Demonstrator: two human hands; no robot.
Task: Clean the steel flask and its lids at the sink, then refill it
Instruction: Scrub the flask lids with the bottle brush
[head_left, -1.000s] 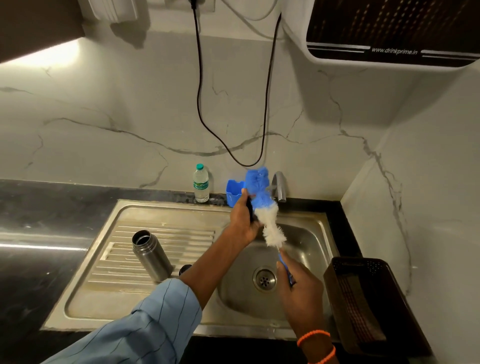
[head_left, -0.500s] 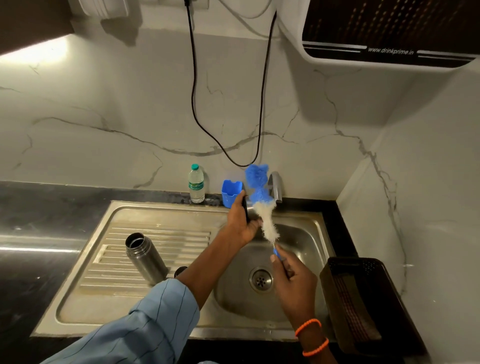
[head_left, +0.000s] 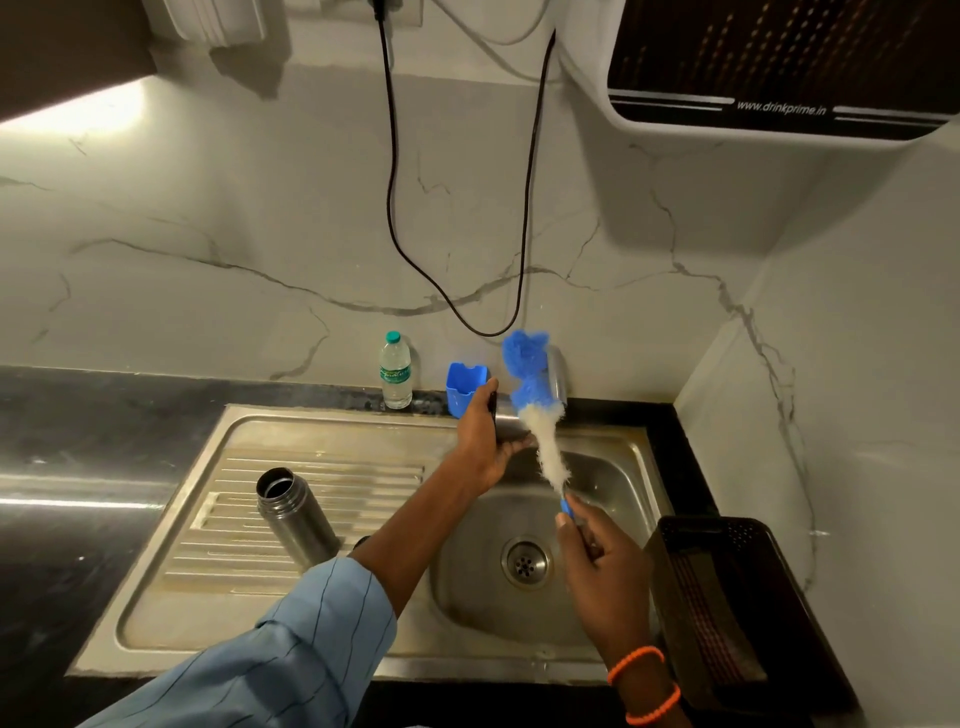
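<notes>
Overhead, "www.drinkprime.in" marks the purifier (head_left: 779, 67); right hand (head_left: 597, 561) grips the brush (head_left: 540, 410), left hand (head_left: 485, 436) clasps something dark.

A dark stone counter (head_left: 78, 457) runs along the marbled wall and holds a steel sink (head_left: 171, 618) set into it. On the sink's ribbed drainboard stands an open steel flask (head_left: 296, 519), with no lid on it. At the back edge of the counter, a small plastic water bottle (head_left: 396, 371) stands upright, with a blue plastic cup (head_left: 465, 387) near it to the right. A dark slotted basket (head_left: 727, 613) sits on the counter just right of the basin.
</notes>
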